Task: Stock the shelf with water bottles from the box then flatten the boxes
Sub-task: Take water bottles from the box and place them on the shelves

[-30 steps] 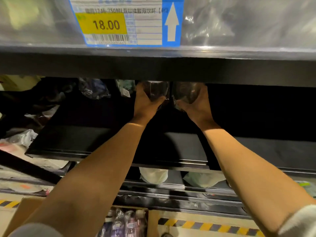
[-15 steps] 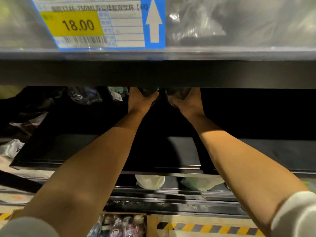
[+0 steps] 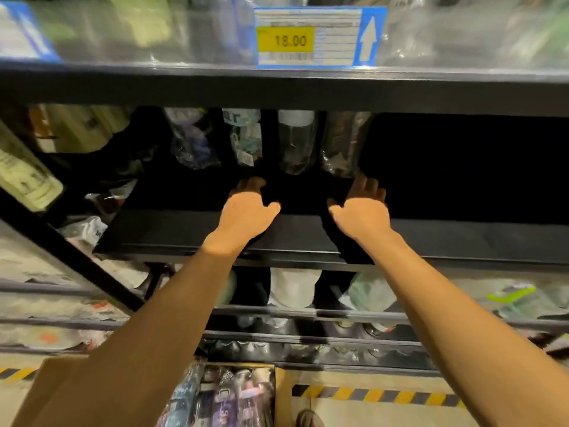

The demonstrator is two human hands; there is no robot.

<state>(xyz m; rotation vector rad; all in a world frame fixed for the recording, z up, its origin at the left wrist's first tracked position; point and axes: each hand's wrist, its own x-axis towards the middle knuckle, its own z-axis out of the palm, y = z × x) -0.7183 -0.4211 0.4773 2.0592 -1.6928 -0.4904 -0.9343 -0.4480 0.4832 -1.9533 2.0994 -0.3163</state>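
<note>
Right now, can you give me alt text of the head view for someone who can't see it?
Left hand and right hand reach open and empty over a dark shelf, close to a row of bottles standing at its back. A price tag reading 18.00 sits above; a box of more bottles sits below.

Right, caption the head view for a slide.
Left hand and right hand, both open, hover before bottles standing on the dark shelf.
</note>
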